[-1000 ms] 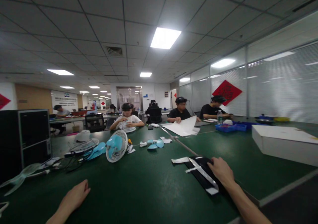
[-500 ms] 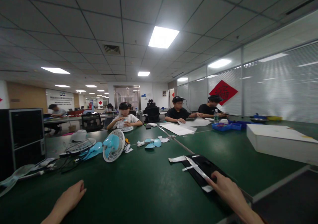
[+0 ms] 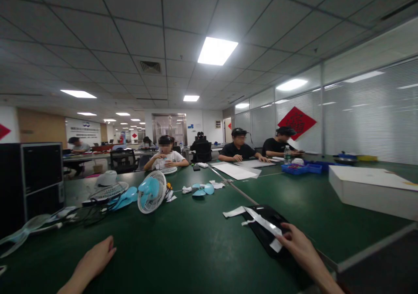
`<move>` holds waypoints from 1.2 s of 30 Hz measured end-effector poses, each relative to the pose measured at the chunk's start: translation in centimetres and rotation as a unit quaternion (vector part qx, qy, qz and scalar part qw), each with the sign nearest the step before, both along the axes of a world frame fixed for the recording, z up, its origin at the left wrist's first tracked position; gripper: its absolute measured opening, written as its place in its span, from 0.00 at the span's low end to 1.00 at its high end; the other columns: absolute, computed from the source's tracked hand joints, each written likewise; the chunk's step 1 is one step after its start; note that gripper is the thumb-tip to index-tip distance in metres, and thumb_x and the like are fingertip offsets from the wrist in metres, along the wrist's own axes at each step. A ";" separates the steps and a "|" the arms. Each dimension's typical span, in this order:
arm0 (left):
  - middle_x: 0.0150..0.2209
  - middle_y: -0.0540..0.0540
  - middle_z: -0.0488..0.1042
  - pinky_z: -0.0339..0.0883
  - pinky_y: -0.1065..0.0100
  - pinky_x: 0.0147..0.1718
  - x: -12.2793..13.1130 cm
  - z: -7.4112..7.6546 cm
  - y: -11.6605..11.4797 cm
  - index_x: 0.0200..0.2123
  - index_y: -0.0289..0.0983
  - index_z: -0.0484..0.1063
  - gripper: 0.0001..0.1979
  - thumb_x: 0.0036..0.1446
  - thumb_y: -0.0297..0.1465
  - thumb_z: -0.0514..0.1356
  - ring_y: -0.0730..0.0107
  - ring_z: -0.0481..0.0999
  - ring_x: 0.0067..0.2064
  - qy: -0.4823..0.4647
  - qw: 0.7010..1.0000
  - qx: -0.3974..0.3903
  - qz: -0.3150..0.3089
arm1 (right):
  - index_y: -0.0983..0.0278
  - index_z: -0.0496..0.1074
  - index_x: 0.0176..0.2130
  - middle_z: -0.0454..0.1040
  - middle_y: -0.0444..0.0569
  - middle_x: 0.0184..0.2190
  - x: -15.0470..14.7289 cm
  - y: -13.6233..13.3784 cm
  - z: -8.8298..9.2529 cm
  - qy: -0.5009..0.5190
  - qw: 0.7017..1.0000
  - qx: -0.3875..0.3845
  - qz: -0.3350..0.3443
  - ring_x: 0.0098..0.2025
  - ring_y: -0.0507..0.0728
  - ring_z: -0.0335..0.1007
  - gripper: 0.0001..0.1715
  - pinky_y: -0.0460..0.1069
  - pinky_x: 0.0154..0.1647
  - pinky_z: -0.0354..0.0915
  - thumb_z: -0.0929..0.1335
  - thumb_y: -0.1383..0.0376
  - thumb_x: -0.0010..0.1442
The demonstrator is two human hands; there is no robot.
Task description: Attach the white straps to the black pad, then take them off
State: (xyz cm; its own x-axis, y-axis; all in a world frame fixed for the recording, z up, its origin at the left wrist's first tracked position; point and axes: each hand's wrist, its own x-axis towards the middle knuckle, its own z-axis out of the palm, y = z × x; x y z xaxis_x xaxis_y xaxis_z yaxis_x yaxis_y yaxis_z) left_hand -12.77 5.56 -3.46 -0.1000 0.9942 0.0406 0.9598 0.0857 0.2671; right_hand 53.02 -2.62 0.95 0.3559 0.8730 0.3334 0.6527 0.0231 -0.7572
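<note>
On the right, a flat black object lies on the green table, its exact kind unclear. Across it runs a shiny white strip, whose near end is pinched between the thumb and fingers of my right hand. More white strip pieces show around it: one sticks out past its far left corner, and a small one is just under my fingers. My left hand rests on the table at the lower left, fingers curled together, with nothing seen in it.
A white fan cage with blue blades stands left of centre, beside loose blue blades and cables. The black computer tower is at far left. To the right sit a white box and blue trays. People work across the table.
My right hand has lifted the near end of the white strip slightly, and its fingers are more visible. The left hand has stayed put. The view has shifted a little.
</note>
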 end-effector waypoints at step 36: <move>0.38 0.42 0.75 0.64 0.65 0.35 0.0 0.1 -0.1 0.33 0.40 0.63 0.11 0.57 0.38 0.45 0.62 0.75 0.38 0.009 1.000 0.003 -0.007 | 0.62 0.68 0.50 0.68 0.51 0.51 -10.9 10.7 1.9 -0.388 0.898 0.109 0.174 0.46 0.58 0.68 0.16 0.56 0.46 0.68 0.64 0.59 0.64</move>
State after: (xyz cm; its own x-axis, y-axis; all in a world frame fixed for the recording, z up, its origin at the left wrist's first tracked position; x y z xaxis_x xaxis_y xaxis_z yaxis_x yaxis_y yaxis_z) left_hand -12.80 5.50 -3.40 -0.0858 0.9951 0.0482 0.9657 0.0712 0.2497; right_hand 42.14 8.12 2.87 -0.3393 0.7699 0.5404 0.9070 0.4202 -0.0292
